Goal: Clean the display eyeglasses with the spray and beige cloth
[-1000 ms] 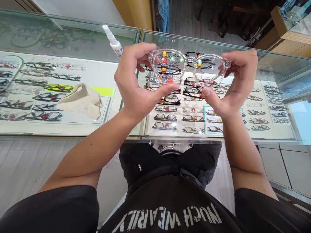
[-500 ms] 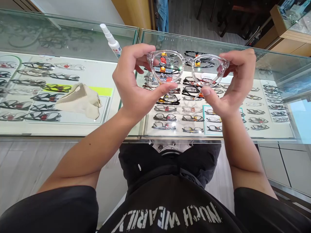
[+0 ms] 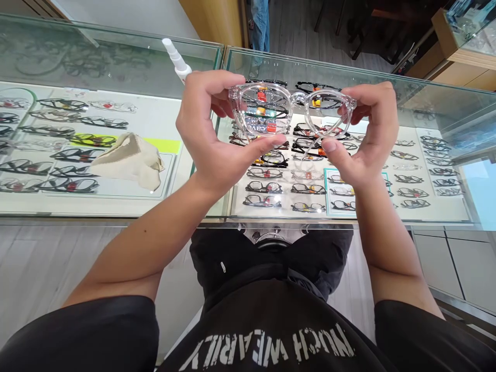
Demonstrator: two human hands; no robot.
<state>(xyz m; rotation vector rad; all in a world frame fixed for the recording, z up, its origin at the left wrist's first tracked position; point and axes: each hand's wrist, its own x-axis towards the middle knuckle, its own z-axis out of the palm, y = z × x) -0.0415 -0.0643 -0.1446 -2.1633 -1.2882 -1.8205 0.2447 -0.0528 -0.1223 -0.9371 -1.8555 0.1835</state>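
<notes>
Clear-framed glasses [image 3: 298, 98] are held up above the glass counter, lenses side by side. My left hand [image 3: 213, 129] grips the frame's left end between thumb and fingers, with the thumb under the left lens. At the other end, my right hand [image 3: 366, 134] pinches the right hinge area, its thumb below the right lens. One clear temple slants down behind the right lens. Behind my left hand stands a white spray bottle [image 3: 176, 59], partly covered by it. A crumpled beige cloth [image 3: 132, 160] lies on the counter to the left.
Rows of glasses [image 3: 264, 187] lie inside the glass display counter [image 3: 228, 206]. A person's leg in blue jeans [image 3: 259, 26] shows beyond the counter. Dark chair legs and a wooden cabinet [image 3: 449, 41] are at the top right.
Both hands have shifted slightly left with the glasses, the right one more. The glasses have turned a little, and the spray bottle is more covered by my left hand.
</notes>
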